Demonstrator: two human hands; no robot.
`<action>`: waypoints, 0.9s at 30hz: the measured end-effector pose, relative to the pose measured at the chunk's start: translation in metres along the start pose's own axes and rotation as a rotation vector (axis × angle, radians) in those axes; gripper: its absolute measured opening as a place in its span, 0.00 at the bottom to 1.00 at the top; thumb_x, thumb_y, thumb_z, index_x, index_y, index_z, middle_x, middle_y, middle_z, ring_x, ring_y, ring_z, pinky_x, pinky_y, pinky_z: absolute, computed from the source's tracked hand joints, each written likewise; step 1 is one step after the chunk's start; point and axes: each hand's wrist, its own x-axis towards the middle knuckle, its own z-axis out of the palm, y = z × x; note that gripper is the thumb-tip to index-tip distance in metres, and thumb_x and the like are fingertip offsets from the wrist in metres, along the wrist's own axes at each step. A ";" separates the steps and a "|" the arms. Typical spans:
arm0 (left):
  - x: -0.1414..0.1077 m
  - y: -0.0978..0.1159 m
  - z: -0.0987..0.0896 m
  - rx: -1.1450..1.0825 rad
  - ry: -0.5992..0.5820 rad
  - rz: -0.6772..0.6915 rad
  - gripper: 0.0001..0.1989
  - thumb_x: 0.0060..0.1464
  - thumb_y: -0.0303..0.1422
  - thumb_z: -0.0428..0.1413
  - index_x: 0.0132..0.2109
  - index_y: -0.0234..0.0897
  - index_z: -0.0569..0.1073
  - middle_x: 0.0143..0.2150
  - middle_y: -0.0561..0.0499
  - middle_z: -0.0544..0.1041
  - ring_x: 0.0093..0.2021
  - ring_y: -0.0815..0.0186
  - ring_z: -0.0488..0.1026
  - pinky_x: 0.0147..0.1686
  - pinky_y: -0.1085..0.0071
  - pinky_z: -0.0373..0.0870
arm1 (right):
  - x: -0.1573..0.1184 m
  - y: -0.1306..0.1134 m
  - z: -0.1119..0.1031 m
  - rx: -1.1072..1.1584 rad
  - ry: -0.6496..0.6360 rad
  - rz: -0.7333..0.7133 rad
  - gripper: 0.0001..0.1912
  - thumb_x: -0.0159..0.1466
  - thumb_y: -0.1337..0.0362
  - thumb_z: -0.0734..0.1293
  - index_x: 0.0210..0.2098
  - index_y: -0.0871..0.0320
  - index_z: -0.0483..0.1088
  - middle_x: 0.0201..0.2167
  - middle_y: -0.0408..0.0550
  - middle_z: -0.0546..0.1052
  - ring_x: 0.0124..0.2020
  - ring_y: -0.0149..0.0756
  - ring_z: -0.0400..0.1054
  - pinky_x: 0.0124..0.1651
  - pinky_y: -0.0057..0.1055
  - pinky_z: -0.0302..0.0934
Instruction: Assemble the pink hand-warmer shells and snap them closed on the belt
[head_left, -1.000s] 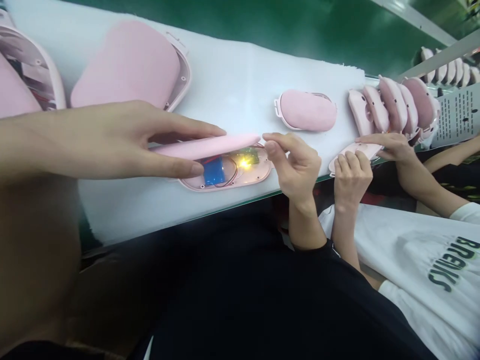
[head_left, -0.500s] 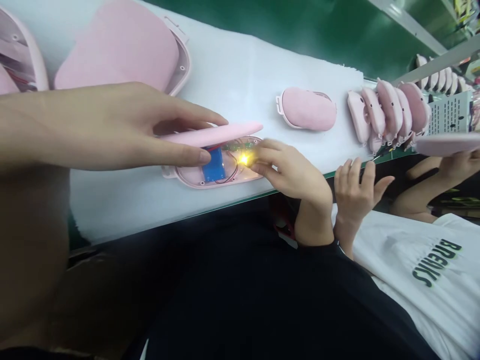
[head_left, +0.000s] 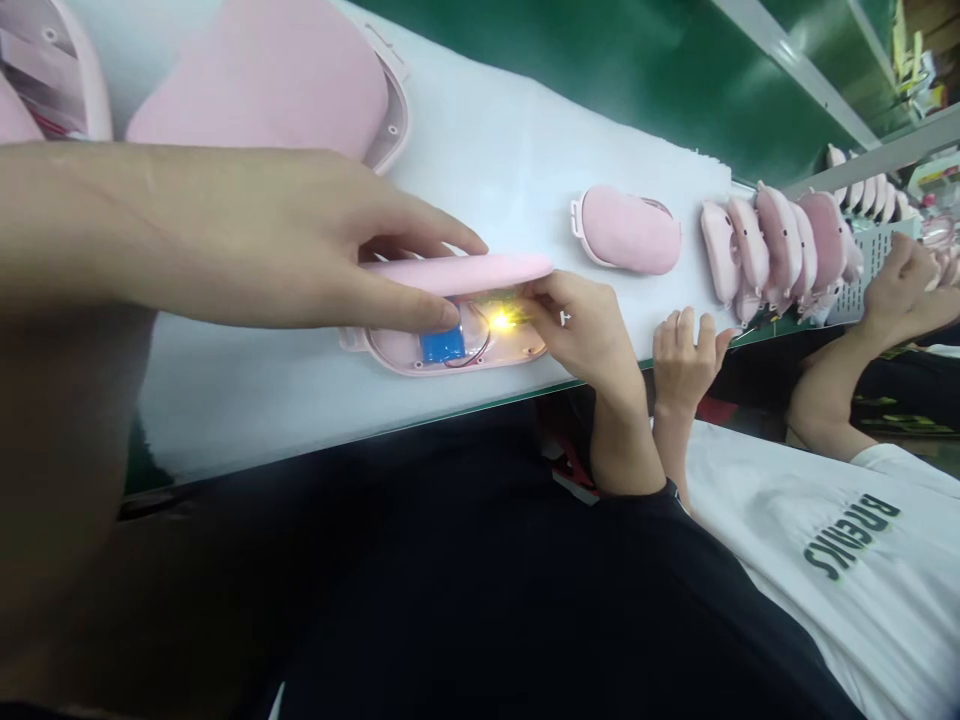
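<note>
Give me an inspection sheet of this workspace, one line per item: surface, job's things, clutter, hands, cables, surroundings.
Surface: white mat along a green bench edge.
Job's things: open pink shell holding a blue battery and a lit yellow light; pink cover raised above it.
Clutter: another shell lying alone; stack of shells on edge; large pink shells at top left.
Hands: left hand grips the cover, thumb at the battery; right hand has its fingertips at the light.
Cables: thin red wire looping by the battery.
Surroundings: a person in a white shirt at the right, one hand at the bench edge.
</note>
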 end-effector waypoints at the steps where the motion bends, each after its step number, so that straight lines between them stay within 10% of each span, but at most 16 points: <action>1: 0.000 0.000 0.000 0.056 -0.041 -0.034 0.47 0.41 0.69 0.61 0.62 0.45 0.83 0.43 0.53 0.79 0.58 0.23 0.76 0.60 0.15 0.56 | 0.001 -0.001 0.000 -0.012 -0.011 0.002 0.07 0.73 0.65 0.67 0.41 0.58 0.78 0.39 0.46 0.83 0.37 0.33 0.74 0.46 0.31 0.66; 12: 0.002 -0.002 0.001 0.044 -0.068 0.006 0.51 0.40 0.73 0.56 0.64 0.49 0.81 0.54 0.54 0.78 0.71 0.22 0.64 0.70 0.28 0.57 | 0.008 -0.008 -0.006 -0.186 -0.095 -0.065 0.11 0.73 0.68 0.62 0.38 0.59 0.76 0.38 0.48 0.76 0.40 0.37 0.70 0.44 0.33 0.62; 27: 0.003 -0.006 0.002 0.131 -0.056 -0.069 0.53 0.45 0.74 0.51 0.70 0.51 0.76 0.49 0.54 0.77 0.61 0.29 0.76 0.64 0.29 0.65 | 0.027 -0.028 -0.009 -0.306 -0.248 0.140 0.09 0.69 0.70 0.65 0.42 0.58 0.78 0.41 0.51 0.82 0.41 0.41 0.74 0.43 0.36 0.64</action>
